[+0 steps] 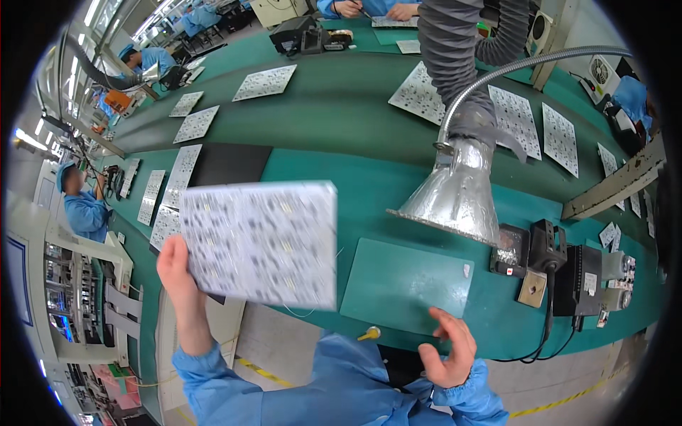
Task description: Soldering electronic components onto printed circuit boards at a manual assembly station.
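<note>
Panel face: we see the white circuit-board panel [259, 245] softened by blur, so its dark marks cannot be told apart singly.
Behind the panel: it hides part of the counter [305, 167] and the near end of the black mat [231, 163].
Left hand: our left hand [179, 266] is clamped on the panel's left edge; how the fingers sit behind it we cannot make out.
Panel's place: raised above the counter, it extends rightward from our left hand, well apart from our right.
Right hand: our right hand [449, 348] has thumb and fingers apart, at the near edge of the green work mat [405, 280]; whether it touches the mat we cannot tell.
Extractor hood: its silver cone [458, 192] and grey hose [451, 50] cover parts of the panels behind, and the hose runs out at the top.
Across the counter: the upper rim cuts off a co-worker [334, 7], leaving us blue sleeves and hands; the slim thing held there is too small to identify.
</note>
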A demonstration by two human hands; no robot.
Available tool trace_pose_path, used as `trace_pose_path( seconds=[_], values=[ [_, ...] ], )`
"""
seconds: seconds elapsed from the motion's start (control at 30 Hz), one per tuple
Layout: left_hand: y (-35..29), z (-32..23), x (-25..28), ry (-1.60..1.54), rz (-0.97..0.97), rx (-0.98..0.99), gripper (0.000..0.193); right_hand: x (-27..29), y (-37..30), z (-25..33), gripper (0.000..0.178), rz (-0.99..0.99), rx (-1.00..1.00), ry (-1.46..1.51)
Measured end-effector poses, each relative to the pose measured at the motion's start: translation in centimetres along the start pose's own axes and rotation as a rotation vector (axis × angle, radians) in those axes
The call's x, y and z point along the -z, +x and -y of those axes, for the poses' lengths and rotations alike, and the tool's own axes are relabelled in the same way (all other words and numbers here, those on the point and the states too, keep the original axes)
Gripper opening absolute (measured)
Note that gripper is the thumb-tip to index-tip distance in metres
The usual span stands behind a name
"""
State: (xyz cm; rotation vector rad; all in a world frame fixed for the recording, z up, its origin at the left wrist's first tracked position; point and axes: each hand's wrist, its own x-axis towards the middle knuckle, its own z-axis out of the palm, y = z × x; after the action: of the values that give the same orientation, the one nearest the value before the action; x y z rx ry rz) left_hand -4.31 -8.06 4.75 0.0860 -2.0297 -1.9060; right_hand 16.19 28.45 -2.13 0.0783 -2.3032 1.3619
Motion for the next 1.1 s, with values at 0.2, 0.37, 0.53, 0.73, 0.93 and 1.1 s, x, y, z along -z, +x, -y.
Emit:
trace_pose_path(
  seconds=[0.2,0.37,0.53,0.73,0.93,1.1],
  values=[
    [17.9,6.3,-5.5,0.394,0.042,-0.157,0.018,1.1,-3.5,-2.9,0.043,-0.130,-0.116,-0.215],
    [27.9,11.8,-14.8,0.669,0.173,-0.184,0.029,0.1,-4.6,-5.2,0.046,-0.237,-0.013,-0.300],
    [23.1,7.3,-27.2,1.276,0.418,-0.407,0.048,-0.4,-5.2,-5.1,0.045,-0.340,-0.001,-0.327],
    [15.1,10.1,-40.8,0.676,0.692,0.184,0.036,-0.4,-5.8,-5.7,0.051,-0.298,-0.017,-0.280],
    [13.0,9.7,-43.9,0.492,0.385,0.283,0.030,-0.3,-5.9,-5.3,0.048,-0.260,-0.002,-0.299],
    [16.0,6.2,-42.5,0.313,-0.021,-0.193,0.029,-0.1,-6.0,-5.6,0.048,-0.321,0.004,-0.302]
  ],
)
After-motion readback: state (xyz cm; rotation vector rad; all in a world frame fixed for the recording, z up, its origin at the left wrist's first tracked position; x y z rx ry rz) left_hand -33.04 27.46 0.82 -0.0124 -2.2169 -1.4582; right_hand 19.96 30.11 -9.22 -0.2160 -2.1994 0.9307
